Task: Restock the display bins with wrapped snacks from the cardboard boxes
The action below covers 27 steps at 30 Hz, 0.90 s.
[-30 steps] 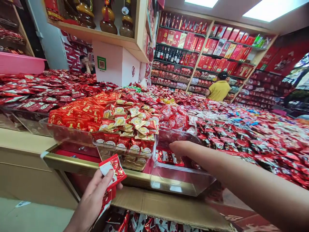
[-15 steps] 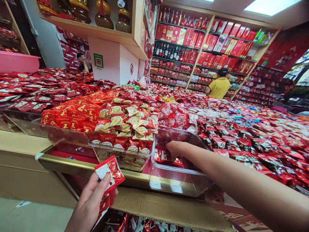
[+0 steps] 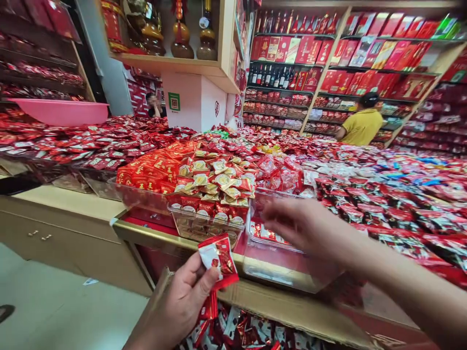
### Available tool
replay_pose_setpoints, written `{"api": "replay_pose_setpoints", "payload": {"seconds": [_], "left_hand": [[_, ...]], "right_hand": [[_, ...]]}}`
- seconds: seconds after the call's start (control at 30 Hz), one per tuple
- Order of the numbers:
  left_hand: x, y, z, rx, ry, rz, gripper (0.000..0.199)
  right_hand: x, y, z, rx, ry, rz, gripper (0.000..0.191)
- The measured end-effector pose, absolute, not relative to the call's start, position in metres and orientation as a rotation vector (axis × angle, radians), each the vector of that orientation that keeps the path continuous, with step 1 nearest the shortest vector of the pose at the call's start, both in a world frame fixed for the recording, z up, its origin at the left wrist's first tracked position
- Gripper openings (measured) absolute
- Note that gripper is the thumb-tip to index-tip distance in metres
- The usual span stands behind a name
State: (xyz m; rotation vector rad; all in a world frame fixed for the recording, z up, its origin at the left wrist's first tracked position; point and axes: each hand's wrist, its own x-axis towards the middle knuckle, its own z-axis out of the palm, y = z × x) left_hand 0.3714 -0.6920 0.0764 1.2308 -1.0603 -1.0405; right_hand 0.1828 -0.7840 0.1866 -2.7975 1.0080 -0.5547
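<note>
In my left hand (image 3: pixel 186 296) are red-and-white candy packets (image 3: pixel 218 262), pinched between thumb and fingers; at least one more hangs below the top one. My right hand (image 3: pixel 299 223), blurred by motion, is above a clear plastic bin (image 3: pixel 277 279). Its fingers look apart, and no packet shows in them. A few red-and-white packets (image 3: pixel 257 229) lie flat on the bin's bottom, partly hidden by the hand. Below the counter edge, an open cardboard box (image 3: pixel 292 311) holds many similar packets (image 3: pixel 242 330).
Left of the bin stands a clear bin of durian candies (image 3: pixel 219 211), beside red packets with gold lettering (image 3: pixel 146 172). Dark red packets (image 3: pixel 394 214) are heaped on the right. A pink basin (image 3: pixel 62 112) sits far left. A person in a yellow shirt (image 3: pixel 363 127) stands behind the display.
My right hand has lifted from the bottom of the bin, its fingers spreading. My left hand still holds its packets. The view has swung left, so everything appears farther right.
</note>
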Motion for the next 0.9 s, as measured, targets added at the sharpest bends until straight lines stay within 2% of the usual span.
{"api": "replay_pose_setpoints", "payload": {"seconds": [0.1, 0.3, 0.47, 0.57, 0.63, 0.77, 0.9], "left_hand": [[0.359, -0.684, 0.086, 1.057, -1.183, -1.229, 0.037], [0.333, -0.668, 0.084, 0.922, -1.307, -1.337, 0.032], [0.346, -0.672, 0.084, 1.130, -1.571, -1.109, 0.024], [0.366, -0.691, 0.077, 1.337, -1.643, -0.919, 0.020], [0.376, -0.705, 0.069, 1.429, -1.602, -0.868, 0.019], [0.384, -0.722, 0.051, 1.436, -1.549, -0.887, 0.020], [0.386, -0.722, 0.041, 1.390, -1.501, -0.902, 0.021]], "right_hand": [[0.179, -0.743, 0.162, -2.566, 0.850, -0.670, 0.008], [0.184, -0.704, 0.116, -2.152, 0.825, -0.889, 0.012], [0.168, -0.717, 0.138, -2.191, 0.861, -0.896, 0.008], [0.153, -0.757, 0.167, -2.394, 1.227, -0.916, 0.010], [0.148, -0.790, 0.179, -2.570, 1.588, -0.570, 0.017], [0.157, -0.849, 0.173, -2.632, 1.831, 0.536, 0.021], [0.174, -0.887, 0.145, -2.579, 1.704, 0.980, 0.015]]}}
